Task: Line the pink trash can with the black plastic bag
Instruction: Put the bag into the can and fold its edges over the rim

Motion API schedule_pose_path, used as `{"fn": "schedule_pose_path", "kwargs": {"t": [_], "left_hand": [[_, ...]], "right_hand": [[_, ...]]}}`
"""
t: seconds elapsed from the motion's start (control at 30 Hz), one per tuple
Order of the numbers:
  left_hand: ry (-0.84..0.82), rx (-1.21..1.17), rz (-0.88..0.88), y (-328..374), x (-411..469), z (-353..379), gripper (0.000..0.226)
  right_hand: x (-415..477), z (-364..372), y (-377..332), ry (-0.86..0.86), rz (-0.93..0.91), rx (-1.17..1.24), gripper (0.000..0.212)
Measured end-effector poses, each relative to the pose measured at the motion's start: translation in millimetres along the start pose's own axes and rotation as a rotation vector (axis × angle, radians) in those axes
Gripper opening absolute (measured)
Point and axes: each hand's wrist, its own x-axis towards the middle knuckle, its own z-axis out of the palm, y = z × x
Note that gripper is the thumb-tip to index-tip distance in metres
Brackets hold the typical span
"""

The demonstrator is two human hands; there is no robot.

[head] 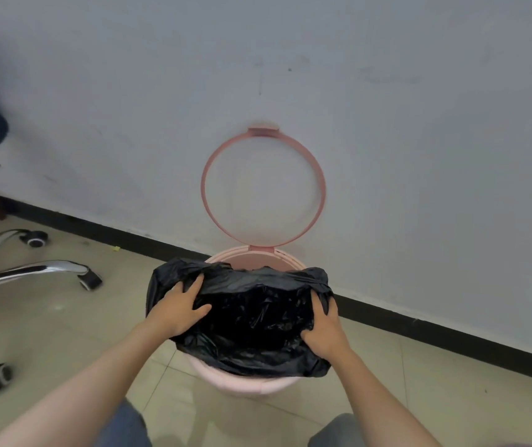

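Note:
The pink trash can [242, 383] stands on the tiled floor against the wall. Its pink ring [321, 175] is flipped up and leans on the wall. The black plastic bag [251, 321] is spread open over the can's mouth and hangs inside; the can's far rim [258, 256] still shows bare. My left hand [179, 309] grips the bag's left edge, with fingers tucked under the plastic. My right hand [324, 327] grips the bag's right edge, folding it outward at the can's side.
A grey wall with a black baseboard [451, 333] runs right behind the can. An office chair's chrome base and castors [32, 272] sit on the floor to the left. My knees [122, 427] are at the bottom edge.

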Motion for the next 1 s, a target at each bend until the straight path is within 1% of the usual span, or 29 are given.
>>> {"fn": "schedule_pose_path", "kwargs": {"t": [0.03, 0.07, 0.13, 0.17, 0.2, 0.27, 0.3, 0.4, 0.43, 0.53, 0.63, 0.73, 0.83, 0.9, 0.97, 1.0], "left_hand": [[0.087, 0.127, 0.02, -0.8, -7.9, -0.6, 0.064], [0.227, 0.233, 0.074, -1.1, -16.7, -0.3, 0.057], [0.497, 0.333, 0.248, -4.2, -29.9, 4.7, 0.046], [0.606, 0.374, 0.327, -6.2, -34.4, 7.3, 0.044], [0.664, 0.406, 0.371, -7.6, -36.0, 8.0, 0.043], [0.611, 0.481, 0.396, -8.5, -31.4, 3.2, 0.045], [0.551, 0.519, 0.403, -6.9, -26.1, 0.4, 0.048], [0.419, 0.513, 0.33, 0.6, -4.3, -3.5, 0.061], [0.371, 0.477, 0.287, 1.3, 3.6, -3.2, 0.064], [0.222, 0.342, 0.103, -1.0, 15.7, -5.9, 0.062], [0.163, 0.175, 0.113, -6.8, 17.6, -0.5, 0.061], [0.108, -0.109, 0.15, -7.1, 13.9, 15.0, 0.069], [0.102, -0.233, 0.136, 0.4, 9.4, 27.3, 0.07], [0.097, -0.274, 0.131, 6.0, 7.9, 33.3, 0.07], [0.099, -0.32, 0.123, 9.1, 5.8, 35.6, 0.073], [0.095, -0.345, 0.119, 9.1, 5.1, 35.7, 0.075]], "right_hand": [[1.1, 1.9, -3.5, 0.0, -0.005, -0.005, 0.083], [2.0, 3.8, -6.8, -0.002, -0.01, -0.012, 0.083], [4.2, 7.0, -12.0, -0.007, -0.02, -0.031, 0.083], [5.6, 7.7, -14.2, -0.008, -0.024, -0.041, 0.084], [6.3, 8.3, -15.9, -0.009, -0.026, -0.053, 0.084], [6.4, 8.3, -17.8, -0.011, -0.023, -0.076, 0.085], [5.9, 8.1, -18.5, -0.013, -0.018, -0.085, 0.085], [4.6, 6.8, -20.1, -0.03, -0.01, -0.106, 0.086], [3.4, 6.0, -20.4, -0.043, -0.013, -0.119, 0.086], [-4.2, 3.1, -15.9, -0.09, -0.031, -0.183, 0.084], [-16.2, -0.2, -5.7, -0.11, -0.059, -0.245, 0.083], [-31.8, -5.2, 4.2, -0.145, -0.046, -0.265, 0.082], [-46.0, -15.1, 13.8, -0.178, -0.018, -0.327, 0.079], [-53.5, -23.7, 16.2, -0.104, -0.023, -0.386, 0.069], [-58.5, -32.5, 9.9, 0.064, -0.05, -0.368, 0.051], [-58.8, -36.3, 5.1, 0.128, -0.066, -0.352, 0.047]]}}
